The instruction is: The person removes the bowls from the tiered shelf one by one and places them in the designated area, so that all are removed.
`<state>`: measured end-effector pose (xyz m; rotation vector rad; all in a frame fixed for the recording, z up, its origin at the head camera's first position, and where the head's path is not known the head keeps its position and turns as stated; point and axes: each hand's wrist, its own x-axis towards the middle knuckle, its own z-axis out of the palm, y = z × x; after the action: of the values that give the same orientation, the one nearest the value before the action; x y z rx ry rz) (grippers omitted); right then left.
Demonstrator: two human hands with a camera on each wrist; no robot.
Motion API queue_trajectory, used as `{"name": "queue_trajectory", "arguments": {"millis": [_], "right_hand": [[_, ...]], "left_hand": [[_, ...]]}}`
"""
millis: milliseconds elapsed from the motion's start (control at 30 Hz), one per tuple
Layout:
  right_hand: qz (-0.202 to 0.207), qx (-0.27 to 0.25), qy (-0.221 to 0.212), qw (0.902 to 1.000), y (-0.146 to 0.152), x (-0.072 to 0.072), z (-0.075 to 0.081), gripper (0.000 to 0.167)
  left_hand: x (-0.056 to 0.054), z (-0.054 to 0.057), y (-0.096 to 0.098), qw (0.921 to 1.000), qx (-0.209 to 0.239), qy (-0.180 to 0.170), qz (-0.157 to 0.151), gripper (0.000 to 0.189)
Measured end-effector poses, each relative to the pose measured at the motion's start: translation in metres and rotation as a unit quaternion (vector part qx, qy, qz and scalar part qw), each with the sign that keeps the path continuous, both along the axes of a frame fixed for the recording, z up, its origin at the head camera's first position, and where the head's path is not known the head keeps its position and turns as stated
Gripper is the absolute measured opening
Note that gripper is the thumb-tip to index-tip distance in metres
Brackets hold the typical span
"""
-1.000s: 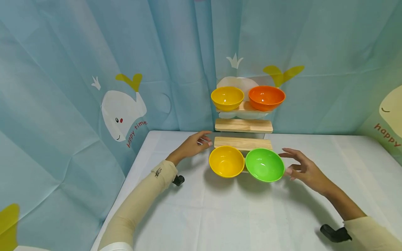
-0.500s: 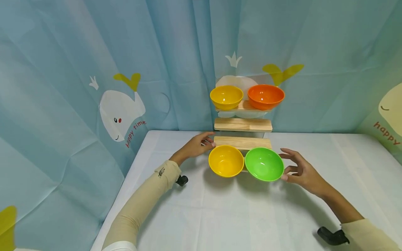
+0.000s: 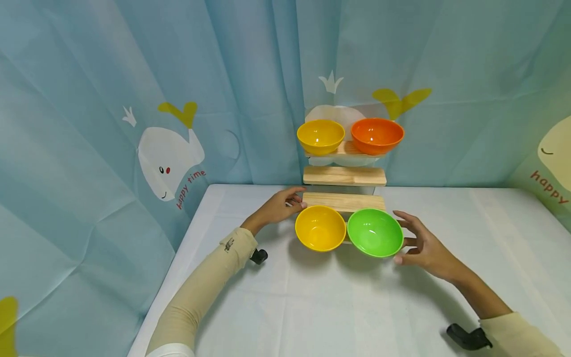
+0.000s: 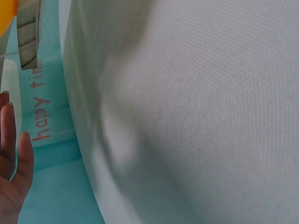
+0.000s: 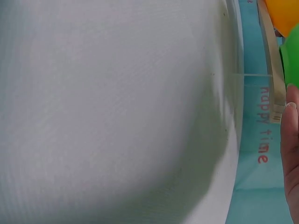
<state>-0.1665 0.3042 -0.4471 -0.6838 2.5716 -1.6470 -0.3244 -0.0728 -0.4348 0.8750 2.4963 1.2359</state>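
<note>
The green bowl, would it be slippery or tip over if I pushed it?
The green bowl might feel slippery, since its surface looks glossy. It could tip if pushed, because its wide rim spreads past the wooden slat beneath.

Head camera high, wrist cameras near tablecloth (image 4: pixel 196 116)

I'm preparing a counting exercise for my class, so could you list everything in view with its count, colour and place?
Yellow bowls: 2, yellow, upper left and lower left on the boards
Orange bowl: 1, orange, top board, right
Green bowl: 1, green, right of the lower yellow one
Boards: 4, pale wood, stepped; lowest mostly hidden
Tablecloth: 1, white, below
Curtain: backdrop, blue
Whale prints: at least 3, pale, on the curtain
Black objects: 2, black, near the cuffs
Sleeves: 2, beige, both arms
Left hand: 1, bare, beside the boards
Right hand: 1, bare, at the green bowl's right side
</note>
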Motion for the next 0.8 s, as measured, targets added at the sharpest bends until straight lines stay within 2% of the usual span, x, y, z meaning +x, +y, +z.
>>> {"name": "queue_trajectory", "arguments": {"millis": [333,600,800], "right_hand": [[0.013,-0.009,0.011,0.9998,-0.009,0.002,0.001,0.111],[-0.029,0.016,0.010,0.9994,-0.014,0.002,-0.002,0.113],[-0.040,0.007,0.002,0.9992,-0.019,0.003,-0.002,0.114]], "left_hand": [[-0.002,-0.002,0.000,0.9999,0.011,0.001,-0.003,0.054],[0.000,-0.002,0.000,0.9999,0.012,-0.007,0.006,0.050],[0.001,-0.002,0.001,0.9999,0.012,-0.001,0.005,0.050]]}}
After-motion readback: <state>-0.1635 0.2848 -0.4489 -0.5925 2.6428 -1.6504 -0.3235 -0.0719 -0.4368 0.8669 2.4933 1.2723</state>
